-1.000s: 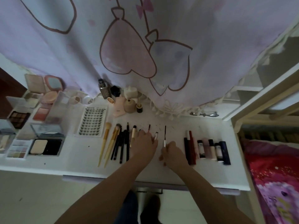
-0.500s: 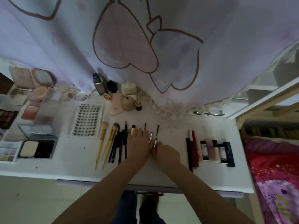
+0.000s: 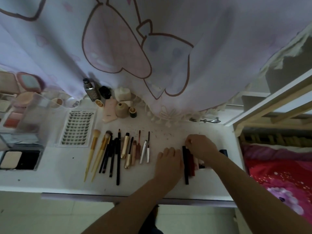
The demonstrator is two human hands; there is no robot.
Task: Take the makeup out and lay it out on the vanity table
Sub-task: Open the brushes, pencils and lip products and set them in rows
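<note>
Both hands have shifted right from the brushes to the lipsticks on the white worktop. The left hand lies flat and empty beside the dark tubes. The right hand curls over them; its grip cannot be told.

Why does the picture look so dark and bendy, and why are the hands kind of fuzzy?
Head view: the light is dim, so the white table looks grey; the wide lens bows the table's front edge; the left hand and right hand look smeared, while the brushes stay fairly sharp.

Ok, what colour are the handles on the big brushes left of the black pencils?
Pale gold handles, tapering to points; clearest in the head view.
</note>
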